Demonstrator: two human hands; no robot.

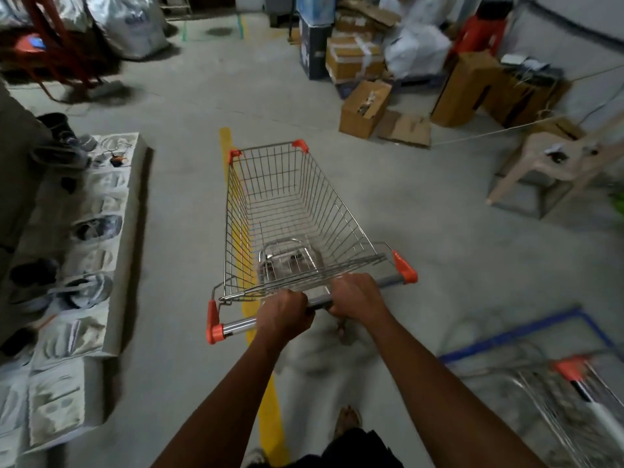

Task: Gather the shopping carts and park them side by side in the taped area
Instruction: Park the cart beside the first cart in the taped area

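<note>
An empty wire shopping cart (287,211) with orange corner caps stands in front of me on the concrete floor, over a yellow floor line (225,140). My left hand (285,314) and my right hand (354,293) both grip its chrome handle bar (239,323), close together near the middle. A second cart (574,396), blurred, sits at the lower right inside an area marked with blue tape (516,332); only its upper part shows.
Cardboard boxes (364,106) and white sacks pile up at the back right. A beige plastic chair (560,157) stands on the right with a cord stretched past it. A low grey ledge with shoes (94,228) runs along the left. A red frame (50,45) stands far left.
</note>
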